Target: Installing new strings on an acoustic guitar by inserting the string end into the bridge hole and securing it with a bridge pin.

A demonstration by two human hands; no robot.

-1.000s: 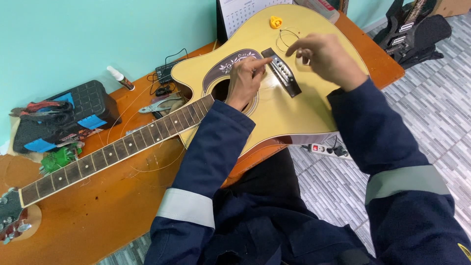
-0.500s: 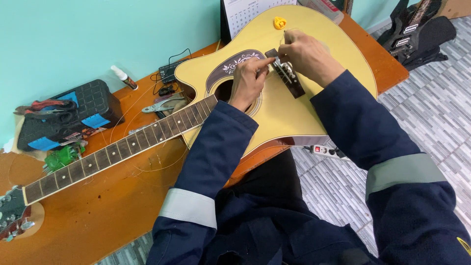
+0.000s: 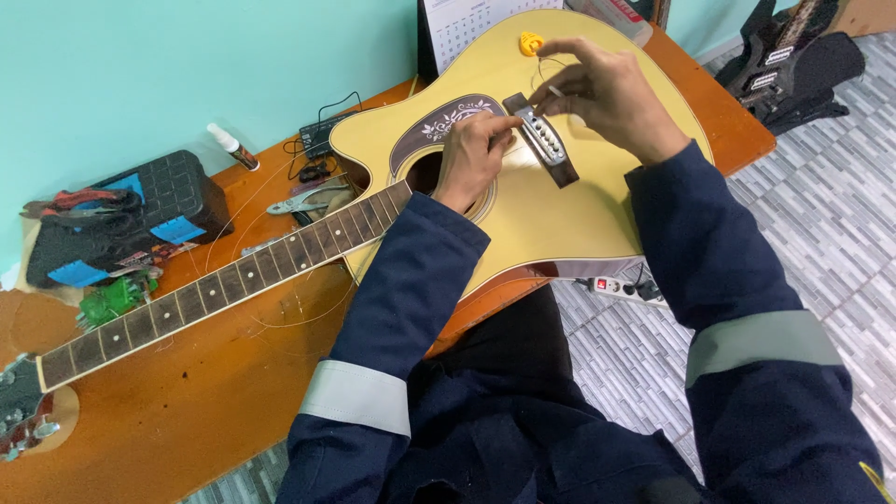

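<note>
A: Where is the guitar?

B: Pale yellow acoustic guitar (image 3: 560,215) lies face up on the orange wooden worktop (image 3: 187,411), body to the right and overhanging the person's lap, neck (image 3: 224,280) running down-left toward the headstock (image 3: 23,415) at the frame's edge.

A: Left hand?

B: Left hand (image 3: 474,154) rests on the guitar top beside the sound hole (image 3: 425,173). Fingers curled; the fingertips (image 3: 509,124) press at the near end of the dark bridge (image 3: 541,140).

A: Right hand?

B: Right hand (image 3: 607,93) hovers just above the far side of the bridge. Thumb and forefinger are pinched on a small pale pin (image 3: 554,91). A thin loop of string (image 3: 543,67) arcs beside it; cannot tell whether the fingers hold that too.

A: What else is around?

B: 1 yellow pick (image 3: 531,42) on the guitar top near the right hand. Pliers (image 3: 303,198) on the worktop just above the neck. Black case (image 3: 121,219) with blue tape patches at the left, a small white bottle (image 3: 231,147) by the teal wall. A power strip (image 3: 623,287) on the tiled floor. A dark electric guitar (image 3: 789,65) stands at the upper right.
</note>
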